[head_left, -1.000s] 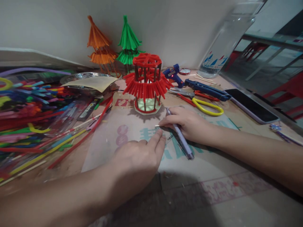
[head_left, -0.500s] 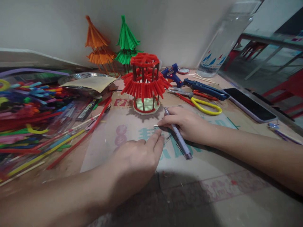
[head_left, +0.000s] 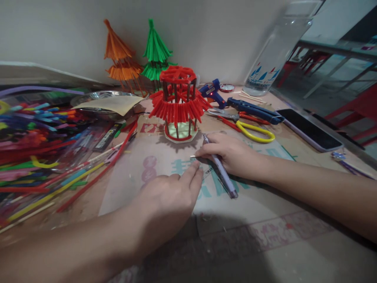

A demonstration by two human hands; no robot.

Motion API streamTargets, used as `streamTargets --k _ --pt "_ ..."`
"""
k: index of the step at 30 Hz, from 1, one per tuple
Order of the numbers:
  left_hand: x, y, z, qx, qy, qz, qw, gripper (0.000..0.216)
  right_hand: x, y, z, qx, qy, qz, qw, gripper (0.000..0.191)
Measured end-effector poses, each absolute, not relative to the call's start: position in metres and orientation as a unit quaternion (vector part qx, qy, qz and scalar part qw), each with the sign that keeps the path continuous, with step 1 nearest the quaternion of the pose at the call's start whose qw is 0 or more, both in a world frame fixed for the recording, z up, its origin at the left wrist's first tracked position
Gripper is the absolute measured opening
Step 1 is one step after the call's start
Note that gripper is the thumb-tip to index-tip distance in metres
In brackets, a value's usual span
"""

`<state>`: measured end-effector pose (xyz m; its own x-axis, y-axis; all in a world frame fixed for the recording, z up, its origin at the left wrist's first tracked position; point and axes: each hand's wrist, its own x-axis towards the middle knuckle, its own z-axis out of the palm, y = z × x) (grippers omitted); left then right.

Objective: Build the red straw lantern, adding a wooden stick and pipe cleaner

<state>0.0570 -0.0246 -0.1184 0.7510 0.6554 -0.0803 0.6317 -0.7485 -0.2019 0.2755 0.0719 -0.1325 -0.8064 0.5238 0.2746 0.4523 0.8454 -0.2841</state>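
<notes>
Left hand (head_left: 173, 196): fingers extended, grip unclear; best pressed steady;
Right hand (head_left: 235, 154): gripping pen (head_left: 223, 173); best kept light, off lantern (head_left: 179, 111)

"What's different from a second ago?"
"The view has swung slightly right, so the left hand (head_left: 171, 200), right hand (head_left: 235, 153), pen (head_left: 222, 173), red tower (head_left: 176, 112) and bottle (head_left: 278, 49) all sit a little further left in it."
"And at the edges?"
"The yellow loop (head_left: 4, 106) at far left is cut off more."

Red tower (head_left: 179, 105) beyond left hand (head_left: 173, 196), room between forearms (head_left: 306, 182)
</notes>
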Motion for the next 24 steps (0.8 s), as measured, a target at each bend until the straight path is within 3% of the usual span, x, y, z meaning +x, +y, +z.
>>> streamTargets --k 24 --pt "0.0558 -0.0246 -0.1207 -0.931 -0.350 0.066 0.078 0.069 0.2760 0.0723 -0.1309 -0.248 -0.950 0.084 0.169 0.023"
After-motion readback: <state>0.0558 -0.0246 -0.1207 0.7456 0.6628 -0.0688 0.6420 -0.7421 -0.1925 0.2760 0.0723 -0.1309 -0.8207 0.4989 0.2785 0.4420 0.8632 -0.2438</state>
